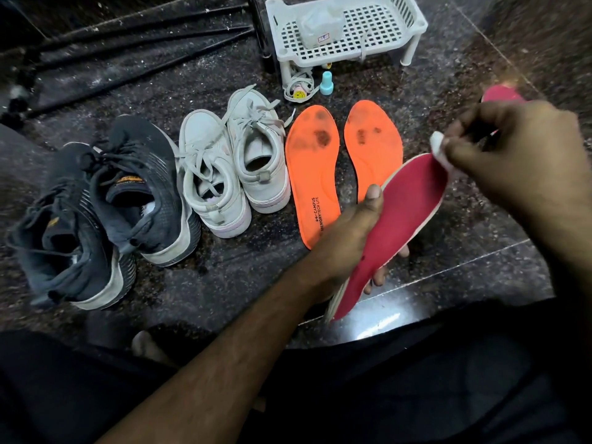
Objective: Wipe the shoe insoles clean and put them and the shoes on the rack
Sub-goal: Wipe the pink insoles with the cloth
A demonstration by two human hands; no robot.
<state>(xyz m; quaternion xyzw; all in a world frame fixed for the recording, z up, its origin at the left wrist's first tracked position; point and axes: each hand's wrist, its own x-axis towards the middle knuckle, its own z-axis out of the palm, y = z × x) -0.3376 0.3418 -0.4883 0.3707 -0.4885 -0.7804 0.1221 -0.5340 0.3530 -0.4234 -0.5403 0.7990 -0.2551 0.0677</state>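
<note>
Pink foam fills the middle of the view: a pink insole (403, 225) is gripped by the left hand (349, 232), thumb lying along its left edge and fingertips showing beneath its right edge, so that it slants up off the floor with the toe end highest. At that toe end the right hand (512, 155) pinches a small white wipe (440, 149) between thumb and fingers, the wipe touching the insole's tip. Behind the right hand's knuckles a second pink insole (501, 92) shows in part, the rest of it hidden.

Just beyond the left hand, two orange insoles lie flat on the dark speckled stone floor (224, 283), side by side: the left orange insole (312, 168), printed with lettering near its heel and smudged dark at the toe, and the right orange insole (373, 145), also smudged, its heel hidden by the held insole. Left of them stands a pair of white sneakers (230, 168), laces loose, and further left a pair of dark grey sneakers (105, 200), one leaning on the other.

At the far edge a white plastic rack (346, 30) stands on the floor with a clear packet (318, 24) on its perforated shelf. In front of the rack's legs sit a small teal bottle (326, 83) and a bundle of white laces (299, 88). Black rods (128, 49) lie across the floor at the upper left
</note>
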